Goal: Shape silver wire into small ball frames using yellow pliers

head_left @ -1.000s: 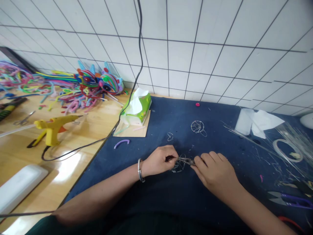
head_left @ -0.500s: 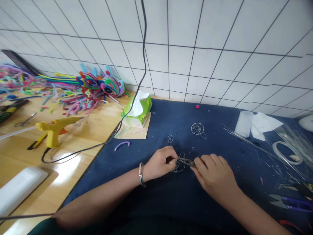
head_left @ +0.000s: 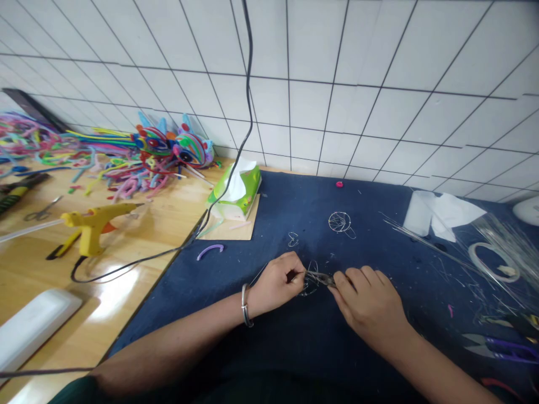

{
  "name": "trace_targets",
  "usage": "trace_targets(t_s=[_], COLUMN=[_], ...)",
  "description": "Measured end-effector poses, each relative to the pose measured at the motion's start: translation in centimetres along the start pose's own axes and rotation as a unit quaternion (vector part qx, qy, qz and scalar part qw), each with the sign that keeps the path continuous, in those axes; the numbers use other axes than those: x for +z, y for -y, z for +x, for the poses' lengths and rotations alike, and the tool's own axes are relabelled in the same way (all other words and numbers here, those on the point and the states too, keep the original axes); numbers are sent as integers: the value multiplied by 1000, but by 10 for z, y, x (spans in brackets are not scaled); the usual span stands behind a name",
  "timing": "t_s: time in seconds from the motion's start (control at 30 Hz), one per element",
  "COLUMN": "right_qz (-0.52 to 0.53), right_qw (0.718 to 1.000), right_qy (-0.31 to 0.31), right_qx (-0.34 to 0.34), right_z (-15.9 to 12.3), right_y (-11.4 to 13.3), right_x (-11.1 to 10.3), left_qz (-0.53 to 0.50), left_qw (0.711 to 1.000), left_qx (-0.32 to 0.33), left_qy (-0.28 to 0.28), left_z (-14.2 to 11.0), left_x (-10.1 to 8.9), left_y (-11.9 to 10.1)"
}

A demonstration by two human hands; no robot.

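My left hand (head_left: 280, 283) is closed, thumb and fingers pinching a thin metal wire (head_left: 257, 273) whose tail sticks out behind the knuckles. My right hand (head_left: 368, 294) is wrapped round a pair of pliers (head_left: 324, 278); its handles are mostly hidden in the palm. The plier jaws point left and meet the wire close to my left fingertips. Just under the jaws, loops of bent wire (head_left: 310, 289) show against the dark blue mat (head_left: 269, 348). Beyond my hands lie a round wire frame (head_left: 339, 221) and a small curled wire piece (head_left: 293, 239).
On the left are a yellow glue gun (head_left: 95, 224) with its cord, small scissors (head_left: 43, 209) and colourful fuzzy stems (head_left: 130, 179). A green tissue pack (head_left: 238, 188) stands behind. To the right lie loose wires (head_left: 505, 244), a wire coil (head_left: 474, 255) and purple-handled snips (head_left: 501, 348).
Both hands and the pliers stay almost in place. A wire tail now shows behind my left hand, and the plier jaws have shifted very slightly.
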State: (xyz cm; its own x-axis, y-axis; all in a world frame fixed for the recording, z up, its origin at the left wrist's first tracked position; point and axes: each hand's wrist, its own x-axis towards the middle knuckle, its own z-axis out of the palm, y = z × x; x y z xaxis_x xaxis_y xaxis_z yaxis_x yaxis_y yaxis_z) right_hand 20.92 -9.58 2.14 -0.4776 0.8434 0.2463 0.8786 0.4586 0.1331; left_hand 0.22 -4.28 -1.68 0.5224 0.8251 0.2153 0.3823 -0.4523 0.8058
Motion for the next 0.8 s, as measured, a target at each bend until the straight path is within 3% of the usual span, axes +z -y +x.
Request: trace_targets(t_s=[0.37,0.8], right_qz=[6,6], right_qw=[1000,999], right_qy=[-11,-23], right_qx=[2,44], right_z=[-2,-3], right_y=[0,12], right_x=[-2,-1], left_qz=[-11,17], left_qw=[1000,993], left_qx=[-2,-26], left_qy=[-12,-118], left_z=[-1,-4], left_x=[3,11], left_y=[0,-12])
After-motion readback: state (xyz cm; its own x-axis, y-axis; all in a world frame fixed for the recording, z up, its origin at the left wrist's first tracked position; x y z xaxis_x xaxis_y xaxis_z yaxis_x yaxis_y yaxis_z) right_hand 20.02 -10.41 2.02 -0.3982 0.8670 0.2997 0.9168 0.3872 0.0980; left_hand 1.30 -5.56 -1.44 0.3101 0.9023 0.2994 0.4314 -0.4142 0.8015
